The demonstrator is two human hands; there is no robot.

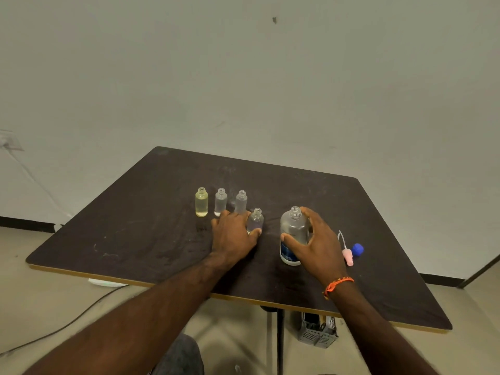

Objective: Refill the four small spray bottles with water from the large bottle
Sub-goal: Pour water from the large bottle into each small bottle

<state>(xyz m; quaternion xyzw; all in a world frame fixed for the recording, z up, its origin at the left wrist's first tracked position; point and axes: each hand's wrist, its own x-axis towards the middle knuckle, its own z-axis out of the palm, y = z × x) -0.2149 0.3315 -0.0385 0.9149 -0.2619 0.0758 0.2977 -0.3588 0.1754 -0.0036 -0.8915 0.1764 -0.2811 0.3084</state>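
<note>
A plain pale wall rises behind a dark brown square bench with a light wooden edge, standing on a beige floor. Near the middle of the bench four small clear plastic spray bottles stand upright with their necks uncapped: a yellowish small bottle farthest left, a second clear small bottle just beside it, a third clear small bottle next along, and a fourth clear small bottle set nearer the person and to the right of the row. The left hand lies low on the bench with its fingers curled around the fourth bottle, the thumb tip pressed against its lower front. To the right, the large clear plastic bottle with a dark blue label stands upright and open at the neck; the right hand wraps it from the side, thumb across the front above the label and fingers behind. An orange braided wristband circles the right wrist. Just right of that hand, a pink spray head with a thin white tube lies on the bench, touching or just beside a round blue cap. Under the bench a grey slotted basket sits on the floor, and a dark cable runs across the floor at left.
</note>
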